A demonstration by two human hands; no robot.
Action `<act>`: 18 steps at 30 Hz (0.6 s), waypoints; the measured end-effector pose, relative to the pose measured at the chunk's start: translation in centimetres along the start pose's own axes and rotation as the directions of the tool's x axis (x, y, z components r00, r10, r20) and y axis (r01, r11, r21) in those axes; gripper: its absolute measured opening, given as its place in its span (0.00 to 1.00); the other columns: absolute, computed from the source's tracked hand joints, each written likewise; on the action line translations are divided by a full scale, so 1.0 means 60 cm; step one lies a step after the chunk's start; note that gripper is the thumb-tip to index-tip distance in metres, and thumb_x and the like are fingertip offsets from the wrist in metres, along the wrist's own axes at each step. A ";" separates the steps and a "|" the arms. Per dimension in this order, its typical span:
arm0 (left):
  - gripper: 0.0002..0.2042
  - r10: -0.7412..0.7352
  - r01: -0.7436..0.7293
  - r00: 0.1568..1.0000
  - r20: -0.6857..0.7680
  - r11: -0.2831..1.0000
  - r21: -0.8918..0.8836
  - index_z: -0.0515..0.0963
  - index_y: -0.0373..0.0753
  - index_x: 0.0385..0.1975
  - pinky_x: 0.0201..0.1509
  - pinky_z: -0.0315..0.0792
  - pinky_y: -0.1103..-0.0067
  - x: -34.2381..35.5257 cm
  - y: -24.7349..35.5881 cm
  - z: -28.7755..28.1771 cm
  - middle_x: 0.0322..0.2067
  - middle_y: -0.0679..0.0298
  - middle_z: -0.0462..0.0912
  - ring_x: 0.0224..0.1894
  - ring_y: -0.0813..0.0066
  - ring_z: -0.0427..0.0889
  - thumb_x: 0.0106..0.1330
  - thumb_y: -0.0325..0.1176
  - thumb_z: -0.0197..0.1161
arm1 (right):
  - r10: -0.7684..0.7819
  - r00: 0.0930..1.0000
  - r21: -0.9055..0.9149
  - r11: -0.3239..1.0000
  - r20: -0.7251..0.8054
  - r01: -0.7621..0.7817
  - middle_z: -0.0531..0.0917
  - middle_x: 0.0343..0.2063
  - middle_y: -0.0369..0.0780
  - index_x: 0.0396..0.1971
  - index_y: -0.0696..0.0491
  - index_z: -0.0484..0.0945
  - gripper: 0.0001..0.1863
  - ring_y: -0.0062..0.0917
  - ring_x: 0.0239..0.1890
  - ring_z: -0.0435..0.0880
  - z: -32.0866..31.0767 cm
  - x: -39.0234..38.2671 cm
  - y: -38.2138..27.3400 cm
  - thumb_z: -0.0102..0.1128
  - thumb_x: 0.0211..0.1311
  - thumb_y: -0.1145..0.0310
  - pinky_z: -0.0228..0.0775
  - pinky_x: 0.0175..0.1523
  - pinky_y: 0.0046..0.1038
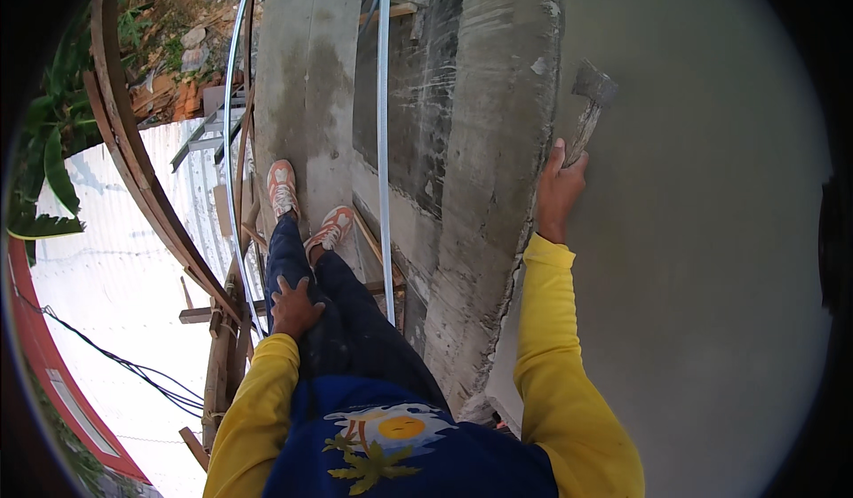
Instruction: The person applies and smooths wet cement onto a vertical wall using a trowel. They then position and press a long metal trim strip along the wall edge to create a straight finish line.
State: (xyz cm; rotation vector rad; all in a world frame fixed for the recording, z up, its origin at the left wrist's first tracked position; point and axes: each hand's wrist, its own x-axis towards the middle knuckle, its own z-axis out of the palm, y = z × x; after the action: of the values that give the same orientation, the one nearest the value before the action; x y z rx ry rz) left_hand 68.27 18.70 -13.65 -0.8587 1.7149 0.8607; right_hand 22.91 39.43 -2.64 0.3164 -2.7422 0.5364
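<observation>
My right hand is closed around the worn wooden handle of a small hatchet. The hatchet's dull grey head points away from me, over a smooth grey cement surface. Just left of that hand runs the rough, chipped edge of a concrete ledge. My left hand lies on my dark blue trouser leg near the knee, fingers spread and holding nothing.
My shoes stand on a concrete plank walkway. A long metal bar runs between it and the ledge. Wooden beams and another bent metal strip border the left side, above a white corrugated roof and black cables.
</observation>
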 end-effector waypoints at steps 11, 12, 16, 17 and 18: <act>0.39 0.004 -0.003 1.000 0.009 0.999 -0.044 0.68 0.53 0.74 0.68 0.73 0.50 0.003 -0.026 -0.002 0.77 0.38 0.50 0.70 0.28 0.67 0.61 0.49 0.75 | 0.071 0.978 -0.165 0.986 0.196 -0.039 0.86 0.39 0.59 0.51 0.65 0.76 0.28 0.57 0.46 0.87 0.008 0.011 -0.047 0.57 0.78 0.50 0.76 0.49 0.46; 0.39 0.012 -0.011 1.000 0.016 0.999 -0.040 0.68 0.52 0.74 0.68 0.73 0.50 0.003 -0.023 -0.007 0.77 0.37 0.50 0.70 0.28 0.67 0.61 0.49 0.75 | 0.072 0.977 -0.225 0.974 0.199 -0.026 0.86 0.39 0.60 0.51 0.65 0.76 0.28 0.57 0.46 0.87 0.004 0.020 -0.031 0.57 0.78 0.50 0.76 0.49 0.46; 0.39 -0.012 0.015 0.999 0.042 0.998 -0.062 0.68 0.52 0.73 0.69 0.73 0.51 0.001 -0.023 -0.031 0.77 0.38 0.51 0.70 0.28 0.68 0.61 0.49 0.75 | 0.100 0.968 -0.081 0.993 0.232 -0.083 0.86 0.39 0.60 0.53 0.66 0.75 0.29 0.58 0.45 0.87 -0.012 0.045 -0.042 0.57 0.78 0.49 0.77 0.50 0.47; 0.39 -0.015 0.017 0.999 0.036 0.998 -0.063 0.69 0.52 0.73 0.69 0.73 0.51 0.003 -0.024 -0.030 0.77 0.38 0.51 0.70 0.28 0.68 0.61 0.49 0.75 | 0.065 0.982 -0.049 0.997 0.180 -0.058 0.86 0.39 0.61 0.53 0.66 0.75 0.30 0.58 0.45 0.87 -0.011 0.034 -0.048 0.56 0.78 0.48 0.77 0.49 0.47; 0.39 -0.018 0.020 0.999 0.030 0.998 -0.063 0.69 0.52 0.73 0.69 0.73 0.51 0.005 -0.025 -0.029 0.77 0.38 0.51 0.70 0.28 0.68 0.61 0.49 0.75 | 0.033 0.991 -0.017 0.999 0.126 -0.031 0.86 0.39 0.61 0.53 0.66 0.75 0.30 0.58 0.45 0.87 -0.007 0.030 -0.051 0.56 0.78 0.48 0.77 0.49 0.47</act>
State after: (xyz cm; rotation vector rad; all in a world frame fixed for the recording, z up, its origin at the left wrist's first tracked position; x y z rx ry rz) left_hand 68.69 16.40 -13.73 -0.8988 1.6593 0.9143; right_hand 22.24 36.56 -0.61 0.3130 -2.8765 0.5201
